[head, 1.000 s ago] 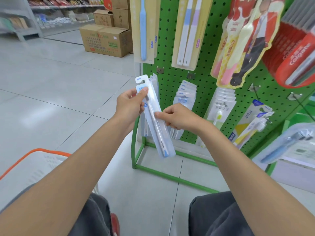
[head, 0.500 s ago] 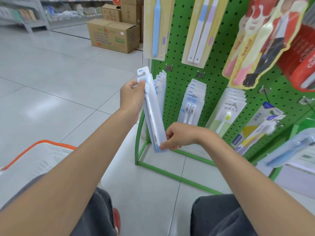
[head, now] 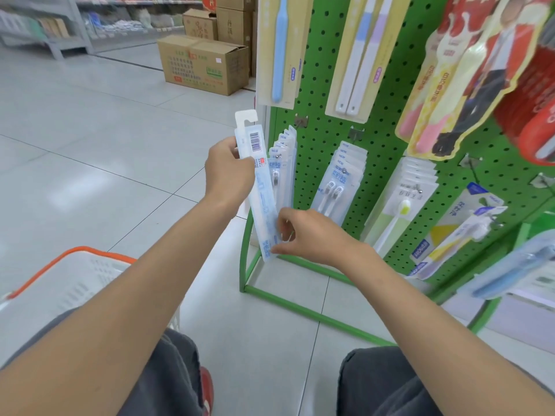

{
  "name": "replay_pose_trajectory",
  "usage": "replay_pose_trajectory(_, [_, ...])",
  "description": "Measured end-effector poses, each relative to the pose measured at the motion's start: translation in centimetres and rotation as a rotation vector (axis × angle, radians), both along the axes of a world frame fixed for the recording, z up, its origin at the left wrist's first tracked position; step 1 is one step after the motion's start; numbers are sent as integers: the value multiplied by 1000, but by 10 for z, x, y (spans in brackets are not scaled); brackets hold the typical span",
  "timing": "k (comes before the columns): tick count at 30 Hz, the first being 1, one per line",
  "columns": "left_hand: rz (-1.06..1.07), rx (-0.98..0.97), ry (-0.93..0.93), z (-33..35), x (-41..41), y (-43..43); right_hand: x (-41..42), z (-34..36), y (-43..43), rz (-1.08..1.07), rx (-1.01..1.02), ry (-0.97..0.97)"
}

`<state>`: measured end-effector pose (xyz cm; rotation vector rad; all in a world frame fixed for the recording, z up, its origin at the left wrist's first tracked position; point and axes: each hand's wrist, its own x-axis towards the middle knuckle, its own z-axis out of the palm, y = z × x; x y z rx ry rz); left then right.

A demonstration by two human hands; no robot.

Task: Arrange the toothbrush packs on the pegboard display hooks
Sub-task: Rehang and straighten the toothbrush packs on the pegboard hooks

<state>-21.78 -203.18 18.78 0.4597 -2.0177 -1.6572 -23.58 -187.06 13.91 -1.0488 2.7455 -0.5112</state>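
Observation:
I hold a long clear toothbrush pack (head: 259,187) nearly upright in front of the green pegboard's (head: 318,121) left edge, its barcoded back toward me and its hang tab at the top. My left hand (head: 229,172) grips its upper part. My right hand (head: 306,232) pinches its lower end. Just behind it, a row of matching packs (head: 285,163) hangs on the lowest-left hook. To the right hang a second row of twin-brush packs (head: 342,181) and a row with a yellow-headed brush (head: 402,199).
A white basket with an orange rim (head: 75,274) sits at my lower left. Larger toothbrush packs (head: 279,49) hang on the upper hooks. The display's green floor frame (head: 300,307) lies ahead. Cardboard boxes (head: 204,64) stand on the tiled floor behind. My knees fill the bottom.
The pack has been turned over, so its barcoded back now faces me, and it stands more upright and closer to the lowest-left hook. My right hand has stayed at its lower end.

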Motion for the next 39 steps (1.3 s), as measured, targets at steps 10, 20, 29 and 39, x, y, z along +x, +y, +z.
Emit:
replay_pose_trajectory(10, [-358,331,-178,4,6,-6,-6,15,7,-65,-124,-124])
replay_pose_trajectory(20, [-662,422,-291,-4,5,0,-17,32,16,-200,-421,-47])
replay_pose_trajectory(29, [-750,415,-304,-7,6,8,-17,45,18,-271,-770,-16])
replay_pose_trajectory(39, [-628,305,-144,-14,3,10,-13,50,16,-279,-808,-295])
